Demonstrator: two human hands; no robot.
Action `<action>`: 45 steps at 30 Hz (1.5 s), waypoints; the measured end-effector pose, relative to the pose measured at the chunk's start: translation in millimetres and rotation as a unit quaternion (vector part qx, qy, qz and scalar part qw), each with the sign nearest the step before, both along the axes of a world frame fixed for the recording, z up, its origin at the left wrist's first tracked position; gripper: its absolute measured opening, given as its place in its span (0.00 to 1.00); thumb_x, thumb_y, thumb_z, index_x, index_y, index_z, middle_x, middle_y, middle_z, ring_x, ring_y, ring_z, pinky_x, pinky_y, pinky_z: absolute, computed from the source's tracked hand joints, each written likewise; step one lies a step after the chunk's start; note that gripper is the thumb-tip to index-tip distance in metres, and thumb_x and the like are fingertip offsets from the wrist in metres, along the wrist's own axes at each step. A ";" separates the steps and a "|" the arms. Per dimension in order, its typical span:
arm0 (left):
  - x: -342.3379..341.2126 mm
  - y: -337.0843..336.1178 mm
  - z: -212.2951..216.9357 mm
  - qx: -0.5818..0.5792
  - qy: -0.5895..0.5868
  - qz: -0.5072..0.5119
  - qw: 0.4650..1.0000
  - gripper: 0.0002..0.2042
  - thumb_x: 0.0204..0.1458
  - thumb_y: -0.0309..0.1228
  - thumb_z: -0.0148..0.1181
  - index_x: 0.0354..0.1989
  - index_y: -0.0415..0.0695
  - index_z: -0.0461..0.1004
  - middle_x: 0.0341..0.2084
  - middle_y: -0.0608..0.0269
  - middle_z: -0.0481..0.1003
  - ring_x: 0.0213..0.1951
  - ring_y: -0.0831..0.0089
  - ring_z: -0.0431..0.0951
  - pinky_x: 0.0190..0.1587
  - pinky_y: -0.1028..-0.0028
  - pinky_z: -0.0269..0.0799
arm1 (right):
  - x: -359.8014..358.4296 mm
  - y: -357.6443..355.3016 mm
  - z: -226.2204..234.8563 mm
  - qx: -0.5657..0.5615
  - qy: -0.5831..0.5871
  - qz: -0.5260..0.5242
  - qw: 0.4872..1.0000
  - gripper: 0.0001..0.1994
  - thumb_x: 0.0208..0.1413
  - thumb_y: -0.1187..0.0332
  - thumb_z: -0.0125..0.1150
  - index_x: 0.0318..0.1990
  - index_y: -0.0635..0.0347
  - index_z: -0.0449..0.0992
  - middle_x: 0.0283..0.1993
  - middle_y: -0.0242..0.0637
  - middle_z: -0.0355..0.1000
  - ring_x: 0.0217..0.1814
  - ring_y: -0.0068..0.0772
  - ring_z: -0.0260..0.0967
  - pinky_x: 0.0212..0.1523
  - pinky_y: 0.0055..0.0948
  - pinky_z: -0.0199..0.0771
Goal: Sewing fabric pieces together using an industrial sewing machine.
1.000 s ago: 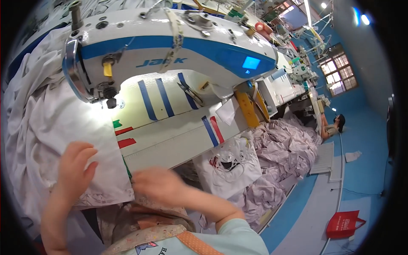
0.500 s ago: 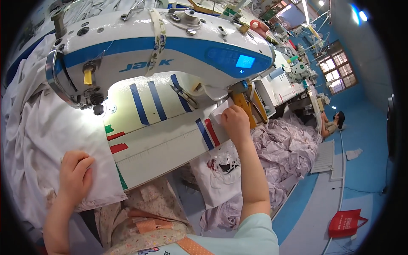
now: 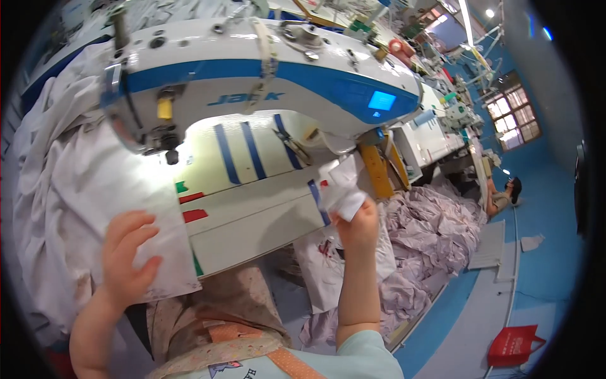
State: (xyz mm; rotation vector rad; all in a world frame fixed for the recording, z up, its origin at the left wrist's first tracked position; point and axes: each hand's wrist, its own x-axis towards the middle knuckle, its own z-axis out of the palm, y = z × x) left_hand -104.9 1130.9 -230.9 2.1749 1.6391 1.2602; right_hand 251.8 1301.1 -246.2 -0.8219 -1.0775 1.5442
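Note:
My right hand [image 3: 360,226] pinches a small white piece of cloth [image 3: 344,189], blurred by motion, above the right part of the machine bed [image 3: 252,221]. Over the near edge of a large white cloth [image 3: 88,189] is my left hand [image 3: 130,256], its fingers apart and nothing in them. That cloth lies under and left of the needle end of a white and blue sewing machine [image 3: 303,79]. A lamp lights the spot below the needle. Behind the white piece, thread snips [image 3: 291,146] rest on the bed.
Blue tape strips [image 3: 254,151] and red tape [image 3: 194,215] mark the bed. A yellow holder [image 3: 375,172] stands at its right. Crumpled pale fabric [image 3: 435,234] is heaped beyond my right arm. Farther right are a seated person [image 3: 503,196] and a red bag [image 3: 514,346].
My right hand has lifted the white piece off the bed and moved it nearer to me. My left hand has opened and come up off the cloth. The whole view has shifted slightly.

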 end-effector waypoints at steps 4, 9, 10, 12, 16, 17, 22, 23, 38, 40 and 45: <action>43.0 12.2 10.0 -0.170 -0.285 -0.044 0.942 0.33 0.43 0.32 0.72 0.60 0.37 0.67 0.59 0.52 0.68 0.63 0.60 0.66 0.60 0.60 0.67 | -67.7 -54.3 -10.4 -0.194 0.073 0.262 0.943 0.10 0.54 0.77 0.61 0.43 0.66 0.77 0.31 0.35 0.74 0.22 0.22 0.65 0.20 0.22 0.59; 48.4 -3.1 -7.1 -0.410 -0.466 -0.025 0.783 0.13 0.52 0.29 0.67 0.43 0.36 0.76 0.38 0.62 0.78 0.40 0.78 0.77 0.42 0.76 0.73 | -104.8 -71.2 -15.3 -0.253 0.077 0.362 0.894 0.10 0.58 0.73 0.57 0.46 0.66 0.75 0.32 0.37 0.75 0.24 0.23 0.70 0.19 0.21 0.64; 46.5 -10.1 -9.6 -0.382 -0.477 0.004 0.792 0.11 0.53 0.28 0.66 0.41 0.36 0.76 0.35 0.64 0.78 0.37 0.80 0.76 0.40 0.77 0.73 | -107.7 -76.1 -14.4 -0.241 0.092 0.335 0.906 0.11 0.59 0.72 0.57 0.47 0.66 0.74 0.32 0.38 0.75 0.24 0.25 0.71 0.20 0.21 0.66; 43.6 -20.7 -12.2 -0.311 -0.508 0.044 0.802 0.06 0.54 0.25 0.64 0.36 0.36 0.77 0.30 0.68 0.78 0.32 0.83 0.75 0.35 0.79 0.72 | -113.5 -85.4 -12.0 -0.171 0.173 0.303 0.921 0.12 0.61 0.71 0.56 0.50 0.66 0.71 0.33 0.39 0.76 0.25 0.27 0.73 0.21 0.22 0.70; 40.9 -32.4 -7.6 -0.259 -0.367 0.050 0.892 0.06 0.55 0.25 0.63 0.38 0.38 0.77 0.29 0.70 0.77 0.32 0.84 0.74 0.35 0.79 0.70 | -131.3 -109.1 -9.9 -0.052 -0.031 0.233 0.971 0.10 0.59 0.79 0.57 0.47 0.66 0.69 0.35 0.42 0.77 0.35 0.37 0.78 0.32 0.27 0.80; 40.0 -34.2 -5.4 -0.198 -0.297 0.091 0.930 0.06 0.55 0.25 0.63 0.39 0.38 0.77 0.29 0.69 0.76 0.32 0.83 0.74 0.35 0.78 0.70 | -133.8 -112.7 -8.8 -0.025 -0.014 0.214 0.976 0.10 0.53 0.85 0.59 0.42 0.64 0.73 0.38 0.44 0.78 0.40 0.37 0.79 0.37 0.30 0.80; 33.3 -51.1 1.5 -0.298 -0.453 0.096 0.835 0.09 0.57 0.26 0.60 0.45 0.38 0.78 0.33 0.63 0.75 0.34 0.77 0.75 0.36 0.76 0.70 | -132.4 -117.8 -1.8 0.446 -0.185 0.105 0.869 0.13 0.41 0.85 0.65 0.36 0.62 0.76 0.43 0.45 0.79 0.39 0.40 0.78 0.39 0.32 0.78; 33.5 -54.3 0.8 -0.245 -0.479 0.038 0.842 0.10 0.58 0.27 0.59 0.46 0.38 0.78 0.33 0.61 0.75 0.34 0.76 0.75 0.36 0.75 0.70 | -132.2 -119.9 -0.9 0.477 -0.182 0.109 0.853 0.14 0.41 0.85 0.65 0.37 0.62 0.76 0.43 0.45 0.79 0.39 0.41 0.78 0.39 0.32 0.78; 41.4 -67.8 -18.2 -0.107 -0.225 -0.005 0.968 0.08 0.50 0.30 0.66 0.34 0.39 0.77 0.30 0.53 0.76 0.33 0.56 0.76 0.37 0.66 0.71 | -138.3 -120.4 -6.6 0.073 -0.144 0.301 0.940 0.02 0.51 0.79 0.66 0.30 0.69 0.78 0.44 0.39 0.75 0.36 0.20 0.71 0.33 0.19 0.71; 44.1 -68.2 -19.6 -0.127 -0.249 0.033 0.960 0.06 0.49 0.27 0.66 0.30 0.39 0.76 0.28 0.54 0.76 0.31 0.57 0.76 0.35 0.67 0.71 | -139.0 -124.3 -9.1 0.074 -0.135 0.291 0.944 0.03 0.52 0.79 0.66 0.31 0.69 0.78 0.43 0.39 0.75 0.37 0.19 0.70 0.33 0.19 0.70; 51.1 -68.5 -22.7 -0.077 -0.267 0.056 0.959 0.05 0.48 0.23 0.65 0.26 0.39 0.73 0.28 0.56 0.76 0.29 0.61 0.76 0.33 0.69 0.71 | -140.0 -130.9 -11.8 0.045 -0.091 0.261 0.960 0.03 0.53 0.80 0.67 0.32 0.70 0.78 0.42 0.39 0.75 0.37 0.20 0.71 0.36 0.20 0.71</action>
